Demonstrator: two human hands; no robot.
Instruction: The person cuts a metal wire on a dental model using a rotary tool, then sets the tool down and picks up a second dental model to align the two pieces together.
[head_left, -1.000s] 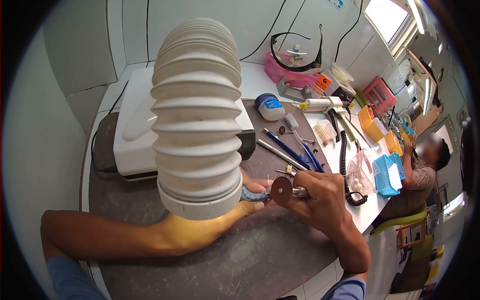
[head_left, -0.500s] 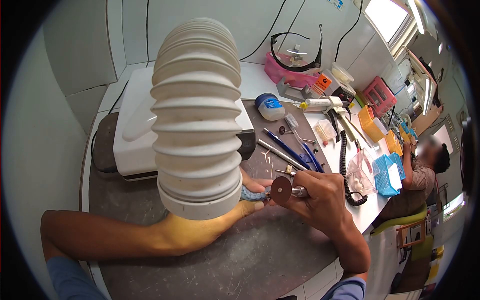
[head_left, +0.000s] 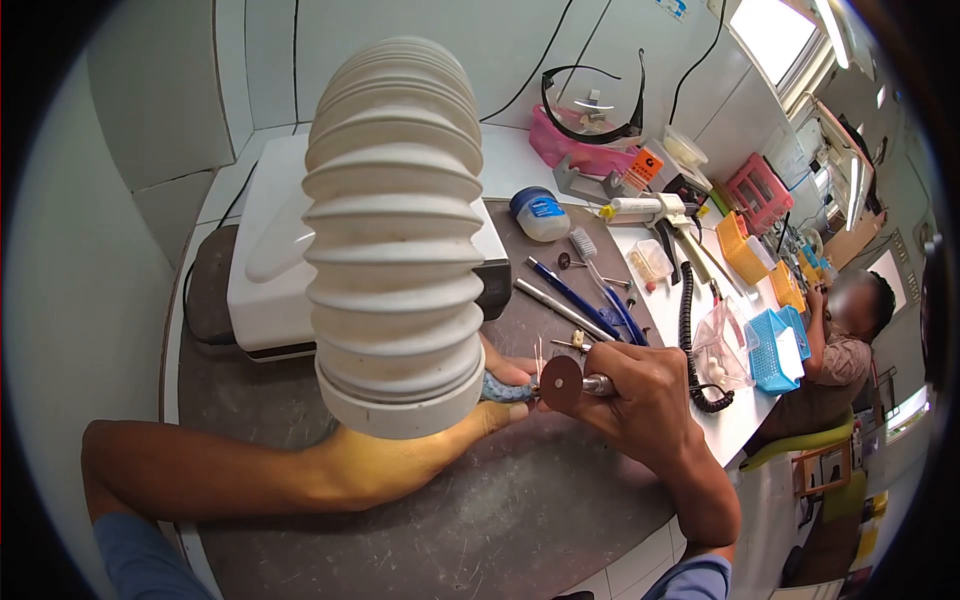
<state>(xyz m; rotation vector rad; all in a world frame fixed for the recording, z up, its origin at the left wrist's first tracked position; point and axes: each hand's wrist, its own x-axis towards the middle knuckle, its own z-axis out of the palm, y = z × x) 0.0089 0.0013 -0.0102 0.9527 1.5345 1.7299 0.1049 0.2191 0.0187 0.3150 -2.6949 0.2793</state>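
A light-blue, rough-surfaced piece is pinched between the thumb and fingers of my left hand; the white hose end covers part of that hand. My right hand is wrapped round a metal rotary handpiece. On the handpiece sits a brown disc, right beside the end of the blue piece and my left fingertips. Thin pale streaks show just above the disc. Beyond my right knuckles lies a thin metal bur with a pale tip.
A white ribbed hose hangs over the work, before a white machine. Pens, a toothbrush, a blue-lidded jar and a dispensing gun lie behind. A blue basket stands right; another person sits beyond.
Both hands keep nearly the same place and grip. The pale streaks over the disc have shifted slightly, and the other person's head has moved a little.
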